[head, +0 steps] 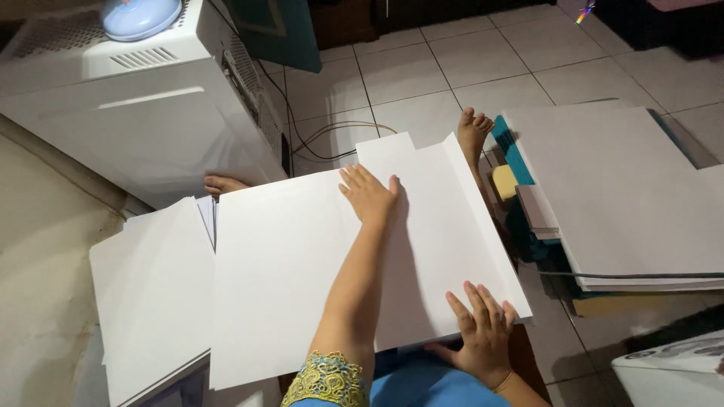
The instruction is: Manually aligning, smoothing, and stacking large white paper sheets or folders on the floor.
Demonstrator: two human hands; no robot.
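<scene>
Nearest to me, my right hand grips the near right corner of the big white folded sheet, fingers spread on top of it and the thumb tucked underneath, so the card is pinched between them. The sheet lies across my lap, covering most of it, with a creased flap running along its right side. My left hand reaches further out, lying flat and open on the sheet near its far edge, palm down, fingers together and pointed away from me, holding nothing and just pressing on the card. To my left, just beside the sheet and partly under its edge, sits a stack of white sheets. To my right, on the floor, a second pile of white boards rests on something teal, with a small yellow block at its near left corner. Beyond the sheet's far edge my bare feet show on the tiled floor. Further left stands a white appliance with a pale blue lid on top, and cables trail across the tiles behind it.
</scene>
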